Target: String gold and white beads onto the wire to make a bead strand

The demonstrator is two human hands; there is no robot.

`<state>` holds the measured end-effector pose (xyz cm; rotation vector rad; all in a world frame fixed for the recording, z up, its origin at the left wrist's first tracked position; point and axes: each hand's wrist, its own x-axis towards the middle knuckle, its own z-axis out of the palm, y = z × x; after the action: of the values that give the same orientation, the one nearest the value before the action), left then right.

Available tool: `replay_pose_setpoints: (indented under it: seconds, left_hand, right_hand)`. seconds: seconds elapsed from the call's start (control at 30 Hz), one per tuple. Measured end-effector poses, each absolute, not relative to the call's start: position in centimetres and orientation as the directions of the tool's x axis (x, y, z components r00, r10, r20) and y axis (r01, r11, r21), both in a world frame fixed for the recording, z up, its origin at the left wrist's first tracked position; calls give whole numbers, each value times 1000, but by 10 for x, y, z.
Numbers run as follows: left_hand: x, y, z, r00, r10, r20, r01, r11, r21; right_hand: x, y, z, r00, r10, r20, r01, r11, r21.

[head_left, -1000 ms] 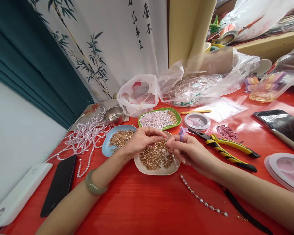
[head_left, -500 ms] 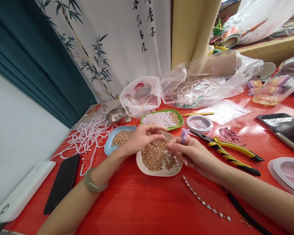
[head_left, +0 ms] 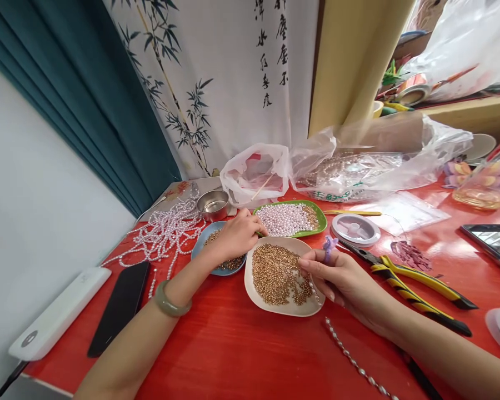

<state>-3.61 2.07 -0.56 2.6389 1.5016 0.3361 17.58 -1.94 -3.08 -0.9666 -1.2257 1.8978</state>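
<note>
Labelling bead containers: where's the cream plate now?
Head view: the cream plate sits just right of centre on the red table, nearer than the green tray, right of the blue plate, the right hand at its right edge.

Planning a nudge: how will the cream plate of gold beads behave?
The cream plate, wide and low, probably won't tip, and may slide on the glossy red table. Its loose, rounded gold beads would likely roll if jolted.

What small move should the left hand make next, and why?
Probably pinch one pearly bead from the green tray: the left hand has its fingers at the tray's left end, and the right hand holds a beaded strand.
</note>
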Motion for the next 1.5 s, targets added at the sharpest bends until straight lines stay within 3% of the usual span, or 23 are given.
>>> replay_pose_setpoints:
  seconds: [0.4,0.6,0.7,0.77,0.87,0.97,1.13,1.5]
  left_hand:
    - [-39,23,-7,498,857,130,832,-515,206]
    - [-43,26,-8,438,885,159,827,-466,314]
    - [-45,29,-10,365,910,198,809,-415,417]
    - [-42,28,-9,305,930,204,744,-366,558]
    - [-30,23,-5,247,965,93,475,-204,856]
    - [-15,12,-3,280,957,-68,176,18,984]
    - [0,2,-12,364,908,-208,18,216,976]
    - [0,3,-18,411,879,-242,-64,292,954]
  right_hand:
    - [176,-19,-29,-498,836,-232,-125,-334,-934]
    - [175,-21,-28,-487,841,-238,-119,-334,-935]
    - [174,-22,-26,-480,844,-239,-128,-337,-933]
    - [174,-22,-26,-477,844,-243,-124,-339,-933]
    - [174,-21,-26,-475,842,-256,-104,-342,-934]
    - [176,-21,-27,-483,843,-238,-100,-323,-941]
    - [177,-22,-28,-498,836,-231,-154,-348,-925]
    - [176,-21,-26,-495,839,-227,-156,-343,-926]
